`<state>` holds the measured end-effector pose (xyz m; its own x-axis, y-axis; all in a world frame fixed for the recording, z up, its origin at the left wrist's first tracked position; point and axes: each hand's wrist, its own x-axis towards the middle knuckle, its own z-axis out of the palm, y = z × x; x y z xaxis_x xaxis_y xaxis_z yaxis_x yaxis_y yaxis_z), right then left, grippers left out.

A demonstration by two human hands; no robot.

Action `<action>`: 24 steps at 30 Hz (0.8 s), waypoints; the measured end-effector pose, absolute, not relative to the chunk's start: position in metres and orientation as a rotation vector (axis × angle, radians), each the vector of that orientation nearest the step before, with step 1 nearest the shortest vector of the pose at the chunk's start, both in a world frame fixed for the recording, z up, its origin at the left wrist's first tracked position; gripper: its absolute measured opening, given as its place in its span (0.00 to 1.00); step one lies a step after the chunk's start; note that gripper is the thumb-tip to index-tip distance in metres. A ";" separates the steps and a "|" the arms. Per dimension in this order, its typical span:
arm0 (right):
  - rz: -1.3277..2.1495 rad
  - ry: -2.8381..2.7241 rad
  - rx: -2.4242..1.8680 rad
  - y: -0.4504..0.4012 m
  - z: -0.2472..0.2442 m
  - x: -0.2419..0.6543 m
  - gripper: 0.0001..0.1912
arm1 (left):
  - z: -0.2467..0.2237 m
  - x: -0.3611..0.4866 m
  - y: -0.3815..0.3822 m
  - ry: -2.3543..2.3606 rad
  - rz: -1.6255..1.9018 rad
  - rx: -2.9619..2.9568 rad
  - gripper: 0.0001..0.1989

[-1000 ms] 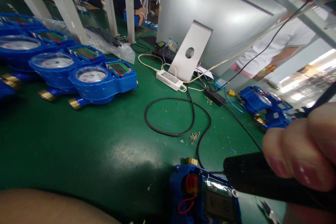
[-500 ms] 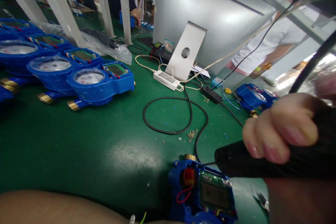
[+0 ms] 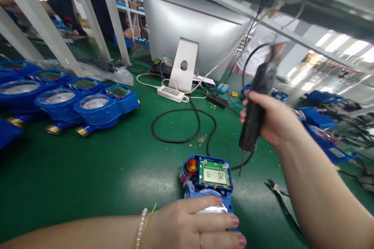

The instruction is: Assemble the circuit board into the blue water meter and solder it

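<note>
Low in the view, a blue water meter lies on the green bench, its display housing uncovered. Its lit display reads "b- 02", beside a battery with red wires. My left hand wraps over the round dial of the meter and holds it, fingers close together; the thumb is hidden. My right hand is closed round a black electric screwdriver, held raised to the right of the meter. The screwdriver's thin bit points down, apart from the meter. Part of the dial is covered by my left fingers.
Several blue meters stand at left; more meters lie at right. Small screws lie beside a looped black cable. Cutting pliers rest near my right forearm. A monitor stands behind. Other people are beyond the bench.
My right hand has moved the screwdriver away from the meter, farther from me and upright. My left hand has come onto the meter's dial. The display now shows characters.
</note>
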<state>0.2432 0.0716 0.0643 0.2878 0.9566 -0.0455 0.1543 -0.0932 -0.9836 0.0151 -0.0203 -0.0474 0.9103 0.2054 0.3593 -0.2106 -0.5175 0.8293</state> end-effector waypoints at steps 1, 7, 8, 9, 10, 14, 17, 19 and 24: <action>1.003 -1.069 -1.594 0.070 0.046 0.250 0.14 | -0.050 0.014 -0.022 0.004 0.532 2.137 0.28; 0.983 -1.107 -1.908 0.048 -0.044 0.269 0.15 | -0.067 -0.004 -0.040 0.397 1.117 2.355 0.37; 0.934 -1.099 -1.915 0.042 -0.049 0.271 0.15 | -0.067 -0.008 -0.042 0.563 1.175 2.275 0.39; 0.886 -1.086 -1.908 0.036 -0.050 0.272 0.16 | -0.066 -0.011 -0.043 0.745 1.200 2.152 0.40; 0.846 -1.072 -1.889 0.027 -0.049 0.272 0.18 | -0.065 -0.013 -0.044 0.914 1.179 1.984 0.40; 0.861 -0.996 -1.736 -0.027 -0.037 0.249 0.30 | -0.062 -0.009 -0.045 1.117 0.940 1.108 0.38; 1.108 -0.880 -1.605 -0.070 -0.037 0.210 0.39 | -0.059 0.007 -0.051 0.950 0.815 0.682 0.38; 1.217 -0.803 -1.528 -0.090 -0.042 0.183 0.41 | -0.055 0.019 -0.057 0.824 0.796 0.573 0.40; 1.177 -0.702 -1.529 -0.111 -0.057 0.157 0.48 | -0.054 0.037 -0.066 0.715 1.004 0.616 0.60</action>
<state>0.1574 -0.1109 -0.0575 0.3482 0.8803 -0.3222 -0.1349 -0.2930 -0.9465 0.0370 -0.0661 -0.0538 0.3536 0.9025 -0.2458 -0.5277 0.4095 0.7443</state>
